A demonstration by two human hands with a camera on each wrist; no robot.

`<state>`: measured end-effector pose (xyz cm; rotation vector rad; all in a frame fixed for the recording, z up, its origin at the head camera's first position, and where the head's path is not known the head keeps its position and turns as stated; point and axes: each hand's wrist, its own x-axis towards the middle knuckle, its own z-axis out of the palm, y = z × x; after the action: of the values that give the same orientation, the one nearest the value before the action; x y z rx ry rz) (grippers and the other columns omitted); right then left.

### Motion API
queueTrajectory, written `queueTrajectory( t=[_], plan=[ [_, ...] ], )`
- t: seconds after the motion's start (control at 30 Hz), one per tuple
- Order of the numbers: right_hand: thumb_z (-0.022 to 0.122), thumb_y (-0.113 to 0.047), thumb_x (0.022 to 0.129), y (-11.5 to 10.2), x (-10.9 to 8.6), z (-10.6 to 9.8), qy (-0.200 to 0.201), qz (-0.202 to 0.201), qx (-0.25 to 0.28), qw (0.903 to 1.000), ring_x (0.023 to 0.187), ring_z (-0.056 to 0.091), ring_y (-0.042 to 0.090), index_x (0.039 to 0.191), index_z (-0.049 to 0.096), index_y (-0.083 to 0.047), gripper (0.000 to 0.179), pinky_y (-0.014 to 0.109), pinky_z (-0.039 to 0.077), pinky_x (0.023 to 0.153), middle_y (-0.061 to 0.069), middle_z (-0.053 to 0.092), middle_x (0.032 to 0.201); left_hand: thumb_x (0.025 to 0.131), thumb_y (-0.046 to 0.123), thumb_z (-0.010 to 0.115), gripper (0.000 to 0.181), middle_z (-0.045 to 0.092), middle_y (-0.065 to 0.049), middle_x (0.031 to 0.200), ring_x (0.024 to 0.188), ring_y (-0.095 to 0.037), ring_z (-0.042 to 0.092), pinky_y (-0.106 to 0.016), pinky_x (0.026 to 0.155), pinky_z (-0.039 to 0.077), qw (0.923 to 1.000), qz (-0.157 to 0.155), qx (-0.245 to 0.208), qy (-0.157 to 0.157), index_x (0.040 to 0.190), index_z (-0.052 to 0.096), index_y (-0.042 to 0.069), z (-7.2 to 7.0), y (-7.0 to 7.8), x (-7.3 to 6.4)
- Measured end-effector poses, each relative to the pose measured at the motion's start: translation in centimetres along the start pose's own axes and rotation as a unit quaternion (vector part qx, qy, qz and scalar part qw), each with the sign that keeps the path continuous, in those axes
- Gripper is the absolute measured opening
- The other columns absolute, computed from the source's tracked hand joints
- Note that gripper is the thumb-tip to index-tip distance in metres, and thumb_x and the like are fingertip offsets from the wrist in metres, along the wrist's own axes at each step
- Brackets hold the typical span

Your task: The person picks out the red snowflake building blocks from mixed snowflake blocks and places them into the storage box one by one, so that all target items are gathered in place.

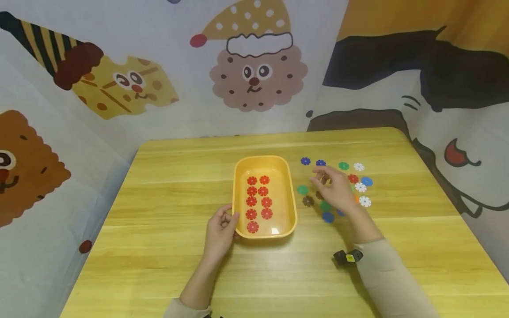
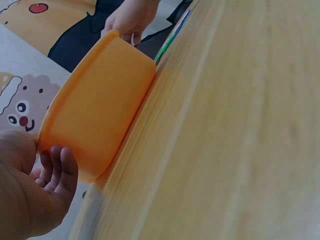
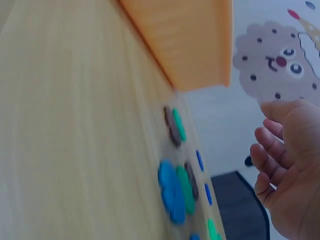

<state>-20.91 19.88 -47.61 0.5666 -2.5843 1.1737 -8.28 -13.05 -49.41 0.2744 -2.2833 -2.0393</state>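
A yellow-orange plastic tray [image 1: 281, 176] stands on the table with several red flower-shaped discs [image 1: 252, 201] lying in two columns inside it. My left hand [image 1: 219, 230] holds the tray's near-left side, thumb at the rim and fingers against the outer wall, as the left wrist view also shows. Right of the tray, my right hand [image 1: 337, 189] hovers over loose discs, its fingers loosely bent. Nothing shows between those fingers in the right wrist view. Some discs, including a brown disc [image 1: 319, 194], are partly hidden beneath this hand.
Loose discs lie to the tray's right: a dark blue disc [image 1: 305, 161], a green disc [image 1: 343, 165], a white disc [image 1: 364, 201], a red disc [image 1: 352, 179] and others. The wooden table [image 1: 167, 185] meets a cartoon-printed cloth [image 1: 191, 123] at the back.
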Motion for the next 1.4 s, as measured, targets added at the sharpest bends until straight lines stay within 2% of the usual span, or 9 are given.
queueTrajectory(
  t=[0.23,0.5,0.63,0.73,0.8,0.87,0.97,1.1,1.4],
  plan=[
    [0.07,-0.014,0.097,2.1,-0.2,-1.9,-0.01,0.048,-0.029,0.9984,0.083,0.061,0.026,0.122,0.065,0.003,0.03,0.038,0.051,0.07,0.012,0.066,0.097,0.099,0.011,0.066,0.039,0.061,-0.018,0.082,0.056,-0.015,0.06,-0.029,0.049,0.058,1.0,-0.004,0.0,-0.001,0.135,0.057,-0.001,0.1,0.1,0.1],
    [0.066,-0.014,0.1,4.3,-0.8,-3.8,-0.012,0.081,-0.041,0.9958,0.09,0.058,0.031,0.123,0.063,0.005,0.03,0.038,0.05,0.076,0.017,0.064,0.103,0.099,0.01,0.066,0.037,0.06,-0.017,0.08,0.057,-0.015,0.061,-0.026,0.051,0.058,0.9999,-0.01,-0.008,-0.003,0.133,0.058,-0.001,-0.1,0.0,0.1],
    [0.065,-0.017,0.1,5.0,-1.1,-4.6,-0.011,0.084,-0.049,0.9951,0.091,0.058,0.03,0.125,0.062,0.005,0.033,0.036,0.049,0.077,0.016,0.064,0.102,0.099,0.009,0.066,0.037,0.06,-0.016,0.08,0.057,-0.015,0.06,-0.026,0.05,0.058,1.0,-0.006,0.0,-0.001,0.133,0.058,0.0,-0.1,0.1,0.1],
    [0.067,-0.015,0.099,5.3,-1.2,-5.1,-0.007,0.077,-0.064,0.995,0.086,0.059,0.029,0.122,0.064,0.006,0.031,0.027,0.05,0.072,0.016,0.064,0.097,0.099,0.009,0.066,0.036,0.06,-0.015,0.08,0.057,-0.015,0.061,-0.027,0.05,0.058,1.0,-0.005,0.0,-0.002,0.133,0.058,0.0,-0.1,0.1,0.1],
    [0.068,-0.012,0.098,5.5,-1.2,-5.4,-0.003,0.077,-0.075,0.9943,0.084,0.061,0.03,0.12,0.065,0.006,0.029,0.025,0.05,0.069,0.016,0.064,0.095,0.099,0.009,0.066,0.037,0.06,-0.015,0.08,0.056,-0.015,0.061,-0.027,0.05,0.058,1.0,-0.005,-0.001,-0.003,0.133,0.058,0.0,-0.1,0.1,0.1],
    [0.069,-0.01,0.097,5.6,-1.2,-5.7,-0.004,0.079,-0.084,0.9933,0.084,0.061,0.032,0.119,0.065,0.007,0.028,0.03,0.052,0.069,0.017,0.063,0.095,0.099,0.009,0.066,0.037,0.06,-0.015,0.08,0.056,-0.015,0.061,-0.027,0.05,0.058,1.0,-0.004,0.0,-0.004,0.133,0.058,0.0,-0.1,0.1,0.1],
    [0.068,-0.012,0.098,5.9,-1.3,-6.2,-0.02,0.102,-0.09,0.9905,0.091,0.062,0.037,0.122,0.063,0.006,0.031,0.046,0.055,0.074,0.02,0.062,0.101,0.099,0.009,0.066,0.037,0.06,-0.015,0.08,0.056,-0.015,0.06,-0.027,0.05,0.058,1.0,-0.003,0.004,-0.004,0.133,0.058,0.0,-0.1,0.1,0.1],
    [0.065,-0.016,0.1,6.5,-1.2,-6.7,-0.046,0.124,-0.102,0.986,0.1,0.062,0.045,0.127,0.06,0.008,0.036,0.06,0.054,0.084,0.026,0.059,0.111,0.099,0.01,0.066,0.037,0.06,-0.014,0.08,0.056,-0.015,0.06,-0.027,0.05,0.058,1.0,-0.002,0.006,-0.003,0.133,0.058,0.0,0.0,0.2,0.1],
    [0.065,-0.027,0.1,7.3,-1.0,-7.1,-0.097,0.153,-0.167,0.9691,0.105,0.056,0.048,0.128,0.058,0.01,0.047,0.066,0.046,0.09,0.028,0.057,0.114,0.098,0.009,0.066,0.037,0.059,-0.012,0.078,0.055,-0.015,0.06,-0.027,0.05,0.058,0.9999,-0.003,0.01,-0.003,0.133,0.058,0.0,-0.1,0.2,0.1]
  ],
)
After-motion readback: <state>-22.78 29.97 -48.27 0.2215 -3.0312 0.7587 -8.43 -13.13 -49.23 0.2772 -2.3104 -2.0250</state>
